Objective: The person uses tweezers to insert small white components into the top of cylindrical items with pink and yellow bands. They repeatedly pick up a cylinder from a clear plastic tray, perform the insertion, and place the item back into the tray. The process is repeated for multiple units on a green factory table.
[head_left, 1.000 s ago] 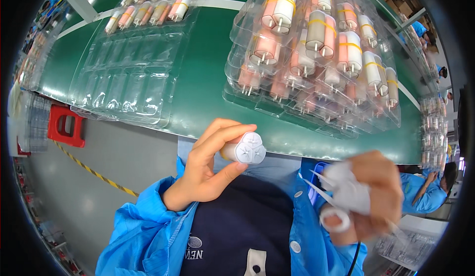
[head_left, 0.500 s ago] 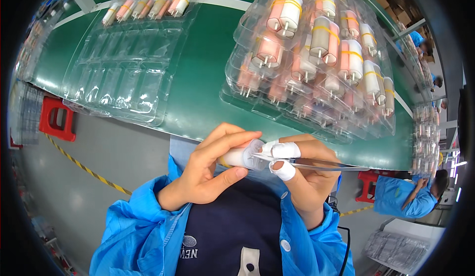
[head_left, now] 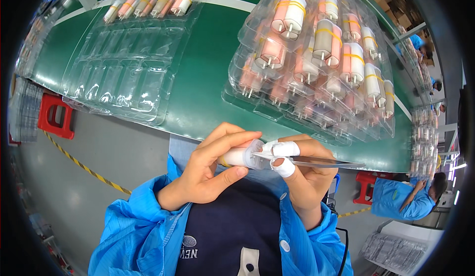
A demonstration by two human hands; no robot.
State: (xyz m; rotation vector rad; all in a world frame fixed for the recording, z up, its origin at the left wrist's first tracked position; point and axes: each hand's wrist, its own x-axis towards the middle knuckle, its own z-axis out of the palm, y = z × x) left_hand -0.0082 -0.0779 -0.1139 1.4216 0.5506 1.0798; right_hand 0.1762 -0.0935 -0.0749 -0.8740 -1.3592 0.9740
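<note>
My left hand is closed around a white cylindrical part with a translucent end, lying sideways in front of my chest. A yellow band shows on it beside the palm. My right hand, with white tape on its fingertips, pinches a pair of thin metal tweezers. Their tips point left and reach the translucent end; whether they grip anything there is too small to tell. The tweezers' back end sticks out to the right past my knuckles.
On the green bench, stacked clear trays hold banded pink, white and grey cylinders at the right. Another clear tray has filled slots at its far end. Red stools stand below. A co-worker in blue sits at the right.
My right hand and the tweezers have turned slightly, with the tweezers' back end a little lower and further left. My left hand and the cylinder stay nearly in place.
</note>
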